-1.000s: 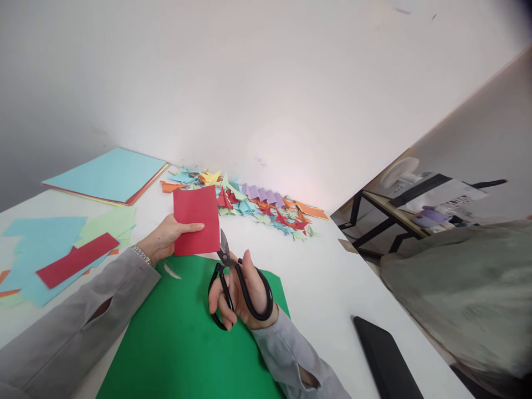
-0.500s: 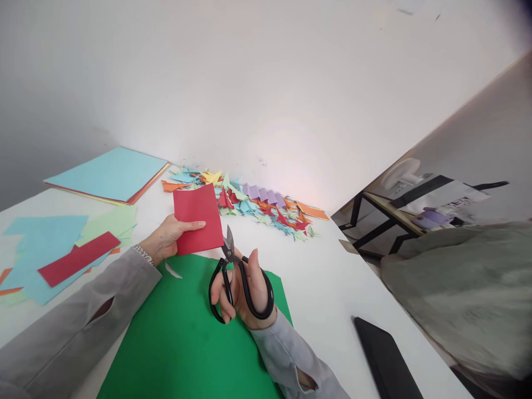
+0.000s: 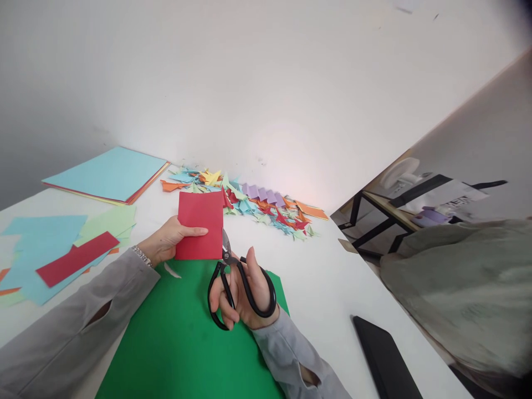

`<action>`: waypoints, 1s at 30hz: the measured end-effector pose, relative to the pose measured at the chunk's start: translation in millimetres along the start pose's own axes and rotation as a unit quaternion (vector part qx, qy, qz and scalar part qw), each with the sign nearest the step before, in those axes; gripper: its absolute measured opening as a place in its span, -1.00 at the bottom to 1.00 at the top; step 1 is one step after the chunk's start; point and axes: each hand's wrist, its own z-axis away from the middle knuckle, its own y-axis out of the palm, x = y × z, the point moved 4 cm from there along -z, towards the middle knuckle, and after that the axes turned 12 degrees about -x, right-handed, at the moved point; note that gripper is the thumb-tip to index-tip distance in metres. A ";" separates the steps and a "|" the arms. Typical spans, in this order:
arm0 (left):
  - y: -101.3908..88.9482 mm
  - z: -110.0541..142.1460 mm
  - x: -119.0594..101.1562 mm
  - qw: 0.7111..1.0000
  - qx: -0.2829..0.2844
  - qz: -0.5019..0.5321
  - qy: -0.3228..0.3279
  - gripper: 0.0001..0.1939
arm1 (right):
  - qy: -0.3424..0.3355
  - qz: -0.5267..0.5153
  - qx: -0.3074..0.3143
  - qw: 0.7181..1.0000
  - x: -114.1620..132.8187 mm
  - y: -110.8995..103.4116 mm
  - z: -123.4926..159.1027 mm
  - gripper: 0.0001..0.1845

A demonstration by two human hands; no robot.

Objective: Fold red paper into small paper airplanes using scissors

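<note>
A rectangular piece of red paper (image 3: 201, 213) is pinched in my left hand (image 3: 168, 239), thumb lying across its front. My right hand (image 3: 236, 296) has its fingers through the black handles of a pair of scissors (image 3: 226, 256). The blades meet the paper's right edge near its lower corner; one blade is partly hidden behind the paper. Both hands are above a large green sheet (image 3: 187, 332) on the white table (image 3: 324, 288).
Folded paper pieces in many colours (image 3: 266, 205) lie along the wall. At the far left is a stack of coloured sheets (image 3: 108, 172), with blue offcuts (image 3: 54, 238) and a red strip (image 3: 78, 257) nearer. A black flat object (image 3: 386, 354) rests at the right edge.
The red paper has turned slightly upright and shifted a little right and down. The scissors' blades have come onto its right edge.
</note>
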 end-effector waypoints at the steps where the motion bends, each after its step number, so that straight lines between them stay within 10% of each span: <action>1: 1.2 1.0 0.3 1.000 -0.002 0.000 0.001 -0.49 | -0.004 -0.003 0.000 1.000 -0.2 0.3 -0.2 -0.07; 30: -1.0 -3.2 -1.2 0.999 -0.029 0.023 0.001 -0.53 | -0.075 -0.030 -0.070 0.994 5.9 1.6 0.6 -0.14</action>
